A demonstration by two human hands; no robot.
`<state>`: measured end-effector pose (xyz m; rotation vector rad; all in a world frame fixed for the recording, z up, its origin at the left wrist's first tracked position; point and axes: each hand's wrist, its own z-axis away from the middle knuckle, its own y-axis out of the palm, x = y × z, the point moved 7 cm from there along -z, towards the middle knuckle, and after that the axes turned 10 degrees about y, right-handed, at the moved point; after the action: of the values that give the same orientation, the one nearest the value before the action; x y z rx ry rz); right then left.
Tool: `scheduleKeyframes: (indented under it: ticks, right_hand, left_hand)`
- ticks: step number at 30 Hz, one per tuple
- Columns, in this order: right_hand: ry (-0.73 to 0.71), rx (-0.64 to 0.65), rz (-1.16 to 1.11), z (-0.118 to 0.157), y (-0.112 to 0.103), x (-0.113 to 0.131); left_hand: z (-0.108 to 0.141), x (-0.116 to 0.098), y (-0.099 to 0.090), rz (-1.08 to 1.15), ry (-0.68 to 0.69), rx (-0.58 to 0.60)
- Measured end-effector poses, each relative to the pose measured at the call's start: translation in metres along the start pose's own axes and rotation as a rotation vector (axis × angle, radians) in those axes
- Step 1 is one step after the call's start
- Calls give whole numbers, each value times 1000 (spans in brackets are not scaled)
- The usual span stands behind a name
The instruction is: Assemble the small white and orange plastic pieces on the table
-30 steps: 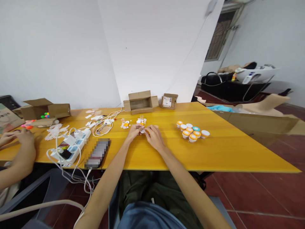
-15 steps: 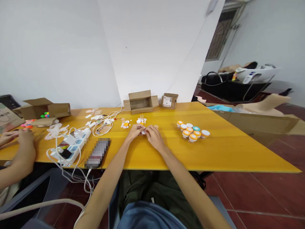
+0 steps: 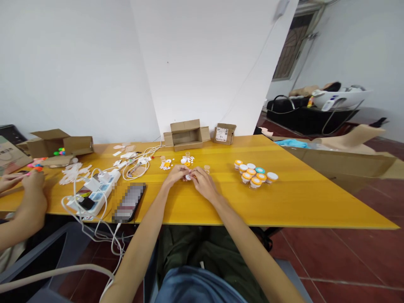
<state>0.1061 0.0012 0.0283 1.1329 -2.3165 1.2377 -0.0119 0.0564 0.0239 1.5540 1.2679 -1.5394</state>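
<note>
Close together over the table, my left hand [image 3: 176, 174] and my right hand [image 3: 202, 181] both have their fingers closed on a small white round piece [image 3: 188, 177]. Its exact kind is too small to make out, and fingertips cover part of it. Just beyond my hands are a pile of small white and orange parts [image 3: 187, 160] and, to its left, a second pile [image 3: 165, 165]. A clear little cup [image 3: 206, 168] stands beside my right hand. Farther right is a cluster of small clear jars with orange, white and teal lids [image 3: 251, 172].
An open cardboard box [image 3: 187, 141] and a smaller box [image 3: 224, 134] stand against the wall. Left of me lie a phone [image 3: 130, 203], a white power strip [image 3: 102, 193] and tangled white cables [image 3: 136, 168]. Another person's hand [image 3: 31, 179] works at the far left.
The white piece has tilted and shifted slightly left and down between my fingers. My right hand has moved slightly left, showing more of the clear cup.
</note>
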Motion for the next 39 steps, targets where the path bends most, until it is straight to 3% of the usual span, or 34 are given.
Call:
scheduleKeyframes:
  ticks: [13,22,34,39]
  right_hand:
    - [54,-19,-23,0,1,-4]
    - [61,-143,10,2,-20,-7]
    - [73,-74,170,20,-15,-26]
    - [88,-125,185,20,-18,-26]
  left_hand:
    - [0,3,0,-10,-22,2]
    - [1,0,1,-35,-26,-15]
    - [0,6,4,-52,-28,10]
    - [0,6,4,-67,-28,17]
